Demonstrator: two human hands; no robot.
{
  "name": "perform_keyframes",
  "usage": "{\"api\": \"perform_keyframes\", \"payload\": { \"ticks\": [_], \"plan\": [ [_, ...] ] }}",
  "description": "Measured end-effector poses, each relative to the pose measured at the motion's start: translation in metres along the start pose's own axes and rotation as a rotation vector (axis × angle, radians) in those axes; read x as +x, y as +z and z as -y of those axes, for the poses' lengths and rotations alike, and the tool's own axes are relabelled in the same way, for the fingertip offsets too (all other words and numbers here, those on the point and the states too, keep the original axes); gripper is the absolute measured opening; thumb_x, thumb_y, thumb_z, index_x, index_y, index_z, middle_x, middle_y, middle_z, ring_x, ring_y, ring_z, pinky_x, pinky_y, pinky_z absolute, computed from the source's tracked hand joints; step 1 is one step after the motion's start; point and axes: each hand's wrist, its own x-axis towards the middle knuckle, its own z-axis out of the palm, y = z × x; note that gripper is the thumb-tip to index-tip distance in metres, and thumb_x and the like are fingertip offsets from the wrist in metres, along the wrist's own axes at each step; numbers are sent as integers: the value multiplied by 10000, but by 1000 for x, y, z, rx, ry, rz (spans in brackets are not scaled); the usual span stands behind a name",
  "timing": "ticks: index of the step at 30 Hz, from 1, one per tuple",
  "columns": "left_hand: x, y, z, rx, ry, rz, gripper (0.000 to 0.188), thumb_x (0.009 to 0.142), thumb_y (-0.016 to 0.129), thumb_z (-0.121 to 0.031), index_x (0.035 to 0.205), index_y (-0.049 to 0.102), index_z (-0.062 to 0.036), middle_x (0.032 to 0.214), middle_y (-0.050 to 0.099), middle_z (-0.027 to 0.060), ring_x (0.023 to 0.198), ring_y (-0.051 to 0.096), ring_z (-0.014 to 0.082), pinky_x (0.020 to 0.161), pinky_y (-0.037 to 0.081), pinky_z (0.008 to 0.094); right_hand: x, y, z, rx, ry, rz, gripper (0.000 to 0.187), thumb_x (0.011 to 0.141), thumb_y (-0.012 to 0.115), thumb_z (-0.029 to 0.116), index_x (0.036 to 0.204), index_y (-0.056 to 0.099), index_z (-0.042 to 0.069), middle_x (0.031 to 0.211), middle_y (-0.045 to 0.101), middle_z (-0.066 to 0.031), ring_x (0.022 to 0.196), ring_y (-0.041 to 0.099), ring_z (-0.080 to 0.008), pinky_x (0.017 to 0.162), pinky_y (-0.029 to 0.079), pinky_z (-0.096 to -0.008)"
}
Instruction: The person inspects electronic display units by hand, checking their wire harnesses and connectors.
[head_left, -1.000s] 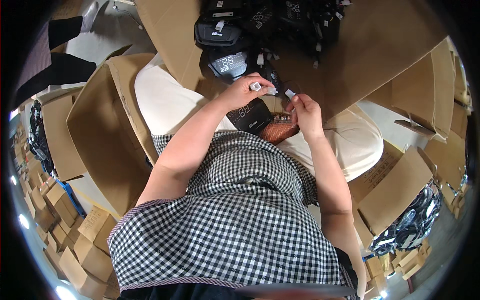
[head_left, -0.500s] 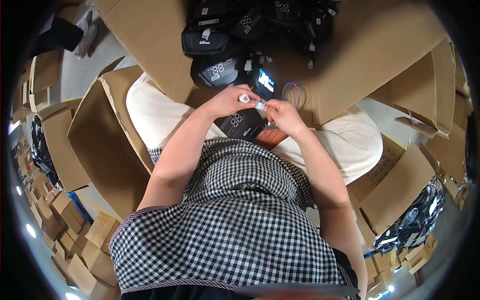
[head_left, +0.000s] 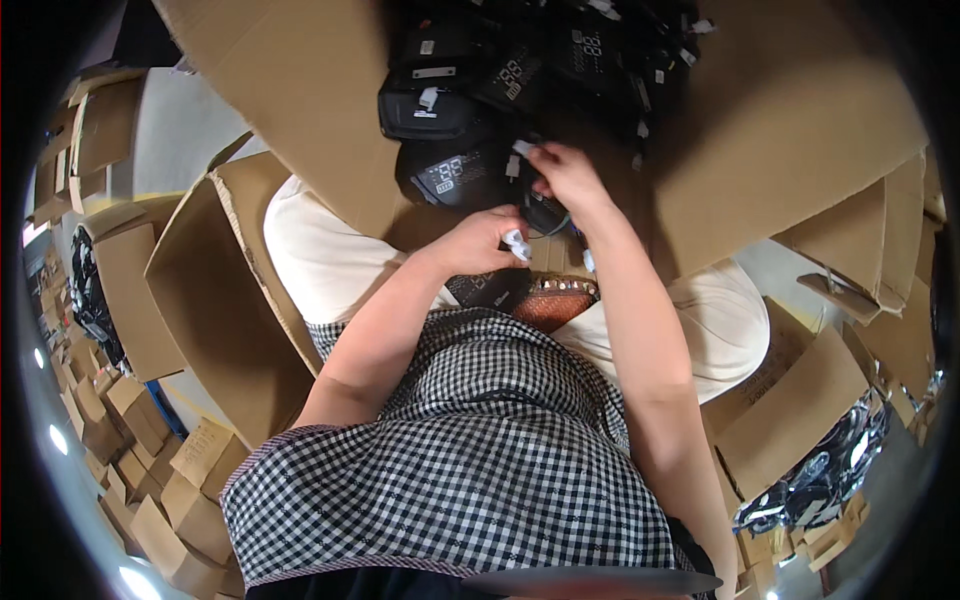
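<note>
The fingers of your left hand are curled closed, pinching small white plugs between thumb and fingertips, just above your lap. The fingers of your right hand are also pinched together, farther forward, gripping a pale plug at their tips. Beneath your right hand sits a small black unit; your hand covers much of it, so it is perhaps a display, but its shape is hard to make out. A loose connector hangs beside your right forearm. To the left of your right hand lies a black display with a grey face, and beyond it a heap of black displays with white plugs among them rests in a large cardboard box. Close to you, another dark display lies partly under your left hand, next to a reddish-brown pack. You wear a black-and-white checked apron and cream trousers, knees spread. An open carton stands at your left.
</note>
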Motion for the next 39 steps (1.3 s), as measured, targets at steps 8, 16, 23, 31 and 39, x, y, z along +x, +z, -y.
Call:
{"api": "perform_keyframes", "payload": {
  "ticks": [8, 16, 23, 31, 39],
  "plan": [
    [-10, 10, -8, -242, -220, -71, 155, 766, 734, -86, 853, 608, -60, 808, 628, 29, 792, 593, 153, 741, 467, 314, -20, 10, -2, -648, -391, -165, 232, 873, 595, 265, 820, 676, 55, 794, 643, -128, 721, 633, -298, 646, 480, -397],
    [-15, 18, -18, 442, 215, -440, 143, 690, 686, -84, 807, 618, -132, 1257, 600, -15, 1117, 506, 275, 946, 371, 399, -118, -13, -23, -1293, -411, 78, 164, 825, 620, 259, 866, 687, 114, 900, 601, -108, 805, 652, -286, 703, 507, -443],
    [-10, 19, -2, 199, 163, 87, 327, 701, 686, -33, 1008, 587, -90, 1147, 624, 75, 981, 556, 285, 899, 426, 406, -131, -13, -53, -776, -337, 302, 194, 844, 643, 257, 892, 695, 77, 1147, 570, -128, 999, 592, -314, 857, 473, -400],
    [-4, 14, 12, -318, -116, -205, 236, 821, 712, -65, 1033, 610, -80, 856, 581, -35, 798, 521, 48, 727, 453, 232, -127, -36, -64, 135, 3, -12, 183, 968, 532, 188, 952, 656, 54, 701, 604, 24, 635, 555, -68, 588, 418, -196],
    [-16, 5, 21, -262, 40, -226, 245, 834, 699, -143, 1065, 653, -74, 945, 667, 39, 875, 606, 115, 784, 491, 277, -121, -5, -47, -637, -303, -220, 184, 930, 546, 215, 924, 647, 61, 739, 630, -150, 649, 611, -310, 583, 464, -385]
  ]
}}
